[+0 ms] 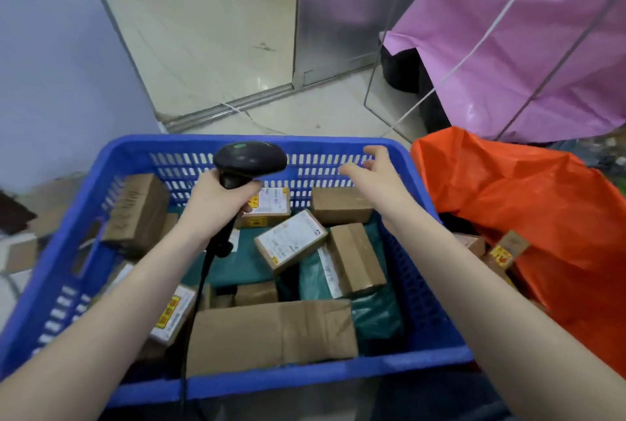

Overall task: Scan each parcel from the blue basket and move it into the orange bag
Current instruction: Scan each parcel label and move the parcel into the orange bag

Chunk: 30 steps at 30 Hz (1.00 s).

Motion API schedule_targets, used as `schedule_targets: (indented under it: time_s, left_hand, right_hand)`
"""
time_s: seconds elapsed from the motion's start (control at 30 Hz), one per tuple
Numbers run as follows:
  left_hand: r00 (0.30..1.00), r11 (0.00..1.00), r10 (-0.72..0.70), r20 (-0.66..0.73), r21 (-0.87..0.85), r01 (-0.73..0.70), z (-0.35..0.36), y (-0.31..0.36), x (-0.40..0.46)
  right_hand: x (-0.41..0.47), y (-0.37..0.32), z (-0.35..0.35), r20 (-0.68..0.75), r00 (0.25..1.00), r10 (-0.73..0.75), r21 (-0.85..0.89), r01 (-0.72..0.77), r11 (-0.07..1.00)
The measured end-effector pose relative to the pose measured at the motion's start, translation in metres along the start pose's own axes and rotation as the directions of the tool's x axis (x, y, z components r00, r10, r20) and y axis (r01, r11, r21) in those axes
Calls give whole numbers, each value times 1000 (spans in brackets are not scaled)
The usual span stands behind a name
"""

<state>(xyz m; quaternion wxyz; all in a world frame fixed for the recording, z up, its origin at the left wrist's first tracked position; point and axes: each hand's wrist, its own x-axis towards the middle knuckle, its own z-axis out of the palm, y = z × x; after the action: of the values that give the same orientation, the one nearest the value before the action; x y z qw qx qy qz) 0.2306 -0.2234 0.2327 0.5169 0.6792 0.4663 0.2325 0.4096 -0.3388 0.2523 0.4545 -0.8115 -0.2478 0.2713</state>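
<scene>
orange bag (528, 203): right edge cut off | parcel labels (288, 239): unreadable

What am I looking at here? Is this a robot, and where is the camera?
No robot: these are a person's two bare arms, seen from one wide-angle camera worn on the head and looking forward and down. That is why the arms come in from the bottom edge.

The left hand grips a black barcode scanner by its handle; its cable hangs down into the basket. The right hand is open and holds nothing, reaching over the far side of the blue basket.

The basket holds parcels: brown cardboard boxes, such as the large box nearest the camera, a labelled box in the middle, and green mailer bags.

To the right is the orange bag, with a few small parcels already inside. Behind it hangs a pink bag.
</scene>
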Motion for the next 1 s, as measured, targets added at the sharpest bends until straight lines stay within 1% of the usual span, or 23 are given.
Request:
schedule_targets:
  time_s: [0.07,0.2,0.27,0.37,0.43,0.5,0.53,0.6,0.73,0.8,0.87,1.0]
  left_hand:
    - [1000,999,-24,4,23,24,-9,-19,9]
    - [997,994,-71,32,84,68,-12,-57,24]
    - [993,992,-112,45,69,109,-7,-74,32]
    - [988,981,-142,54,139,134,4,-94,44]
    - [986,974,-151,67,178,137,13,-106,52]
    - [983,964,-162,90,228,138,22,-115,58]
    - [979,962,-169,110,233,139,26,-120,60]
    - [967,968,-198,163,187,167,34,-130,66]
    - [928,961,-269,256,132,242,44,-145,74]
    - [913,958,-286,292,99,268,48,-149,76]
    - [907,959,-283,313,74,274,52,-151,75]
    - [897,954,-300,325,131,271,57,-150,71]
  right_hand:
    - [4,5,26,42,999,15,-51,-13,999]
    - [9,28,63,128,989,68,-77,-58,995]
    - [15,44,77,161,979,127,-91,-114,989]
    - [28,70,94,173,953,250,-117,-232,966]
    - [37,86,104,177,919,352,-110,-337,935]
    - [45,104,114,196,862,468,-28,-472,881]
    - [48,113,119,216,827,519,16,-535,845]
    - [52,128,128,245,775,583,61,-612,788]
    - [66,152,136,193,760,621,132,-647,751]
    - [69,159,136,194,740,644,166,-672,722]
    - [69,165,138,236,719,654,143,-691,708]
    - [67,165,141,318,702,637,159,-702,694]
